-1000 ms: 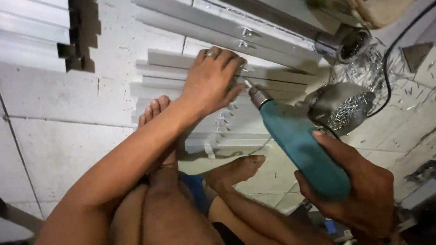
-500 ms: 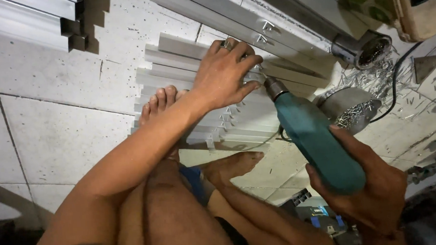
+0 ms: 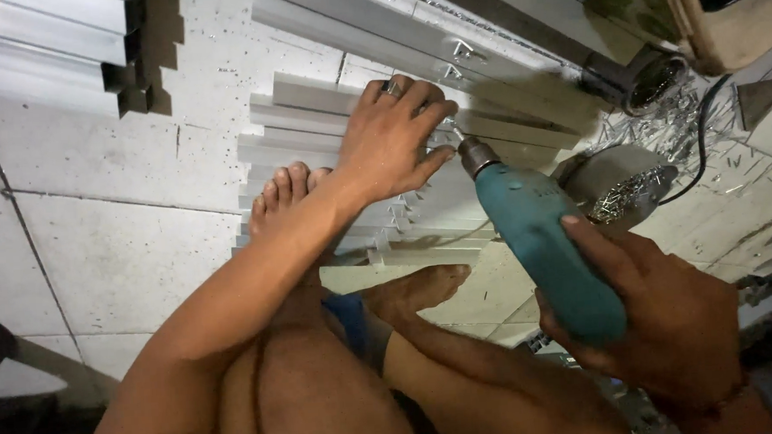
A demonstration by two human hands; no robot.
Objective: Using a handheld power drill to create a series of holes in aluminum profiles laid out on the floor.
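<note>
My left hand, a ring on one finger, presses flat on a stack of pale grey metal strips lying on the tiled floor. My right hand grips a teal power drill. The drill's bit tip touches the strips right beside my left fingertips. My bare foot rests on the lower strips, holding them down.
Long grey metal channels lie across the top; more profiles are stacked top left. A round tin with small screws and another open can sit at right, with scattered screws and a black cable.
The drill has moved up and left, its bit now against the strips by my left fingers. My left hand stays pressed on the strips while the view has shifted slightly.
</note>
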